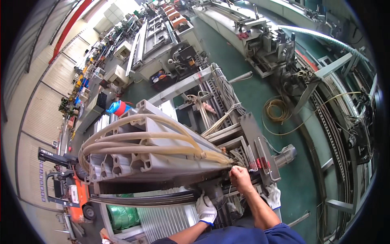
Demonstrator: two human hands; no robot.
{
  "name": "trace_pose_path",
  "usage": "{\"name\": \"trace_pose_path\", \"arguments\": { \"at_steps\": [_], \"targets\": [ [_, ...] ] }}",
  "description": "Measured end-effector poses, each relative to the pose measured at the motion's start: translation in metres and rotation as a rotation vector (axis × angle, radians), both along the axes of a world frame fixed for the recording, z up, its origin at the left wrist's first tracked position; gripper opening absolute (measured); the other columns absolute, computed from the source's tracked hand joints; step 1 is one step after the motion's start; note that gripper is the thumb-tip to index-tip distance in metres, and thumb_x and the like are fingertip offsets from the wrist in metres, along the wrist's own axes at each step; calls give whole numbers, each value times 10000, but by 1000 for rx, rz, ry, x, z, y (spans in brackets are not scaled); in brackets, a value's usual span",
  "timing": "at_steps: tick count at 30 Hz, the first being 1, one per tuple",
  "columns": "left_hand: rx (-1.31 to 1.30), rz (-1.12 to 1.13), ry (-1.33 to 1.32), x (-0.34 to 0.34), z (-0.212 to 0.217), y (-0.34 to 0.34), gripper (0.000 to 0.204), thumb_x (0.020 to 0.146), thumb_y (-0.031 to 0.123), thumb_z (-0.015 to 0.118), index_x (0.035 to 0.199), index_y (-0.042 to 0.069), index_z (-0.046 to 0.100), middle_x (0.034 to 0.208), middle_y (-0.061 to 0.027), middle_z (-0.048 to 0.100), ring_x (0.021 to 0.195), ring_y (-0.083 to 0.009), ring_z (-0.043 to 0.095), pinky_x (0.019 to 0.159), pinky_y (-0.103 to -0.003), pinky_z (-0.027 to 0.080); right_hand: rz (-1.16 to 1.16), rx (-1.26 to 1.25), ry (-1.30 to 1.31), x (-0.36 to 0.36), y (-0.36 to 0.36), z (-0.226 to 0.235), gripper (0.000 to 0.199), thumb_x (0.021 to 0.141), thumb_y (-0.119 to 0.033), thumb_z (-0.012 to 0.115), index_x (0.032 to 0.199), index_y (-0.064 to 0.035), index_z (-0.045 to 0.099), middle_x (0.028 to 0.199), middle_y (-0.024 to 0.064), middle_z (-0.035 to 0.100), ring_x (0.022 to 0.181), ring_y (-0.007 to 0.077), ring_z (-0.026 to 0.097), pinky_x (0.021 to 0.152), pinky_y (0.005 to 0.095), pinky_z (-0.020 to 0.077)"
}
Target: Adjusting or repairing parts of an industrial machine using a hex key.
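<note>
My right hand is bare and closed, with its fingers pinched together beside the tied end of a bundle of beige hoses. What it grips is too small to make out. Below it, my left hand wears a white glove with a blue cuff. Its fingers curl against a dark metal part under the beam, and what lies inside them is hidden. The hoses loop over the open end of a long grey aluminium profile beam. To the right of my right forearm, another white glove rests on the machine.
Beside the beam are a machine plate and a grey motor. An orange forklift stands at left. A coiled hose lies on the green floor. Below the beam sits a green wrapped bundle. Long machine benches run behind.
</note>
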State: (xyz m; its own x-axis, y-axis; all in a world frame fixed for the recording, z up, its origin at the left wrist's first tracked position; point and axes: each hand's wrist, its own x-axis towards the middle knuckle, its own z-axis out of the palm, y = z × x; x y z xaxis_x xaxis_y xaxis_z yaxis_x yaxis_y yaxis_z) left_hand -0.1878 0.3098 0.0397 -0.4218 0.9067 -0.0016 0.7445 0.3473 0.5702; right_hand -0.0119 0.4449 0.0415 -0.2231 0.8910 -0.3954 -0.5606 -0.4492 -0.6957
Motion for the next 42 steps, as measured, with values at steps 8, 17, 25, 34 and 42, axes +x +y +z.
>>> {"name": "trace_pose_path", "arguments": {
  "at_steps": [8,17,25,34,42],
  "targets": [
    [-63,15,-9,3,8,11,451,1005,333,425,1290,22,584,1113,-245,640,1070,-455,567,939,-511,432,3,47,-242,-14,1,33,370,988,-343,597,746,-64,581,515,-28,425,439,100,415,415,296,315],
    [26,-93,-69,-1,-3,8,449,977,237,466,1379,51,539,1080,-214,639,1037,-413,590,919,-508,448,-243,305,-664,-75,-32,76,212,918,-123,666,813,-17,514,641,38,524,604,115,466,561,320,418],
    [38,-18,19,-1,8,13,407,998,266,476,1329,54,583,1059,-221,647,1006,-429,603,891,-515,462,-96,764,-1140,-41,-63,37,197,846,-54,670,1024,-3,603,941,177,590,875,370,592,787,418,509],
    [3,-15,24,5,6,10,426,1018,309,435,1331,65,588,1079,-235,647,1022,-438,601,914,-508,460,91,710,-1107,-29,-62,7,110,872,-26,614,975,-30,573,919,190,586,852,424,617,709,477,514],
    [-81,-12,27,1,5,5,466,1021,342,403,1336,52,588,1172,-241,643,1109,-429,584,974,-500,446,-396,659,-844,-24,-61,-4,103,973,0,547,871,-17,552,786,107,577,687,212,590,629,332,483]
  ]
}}
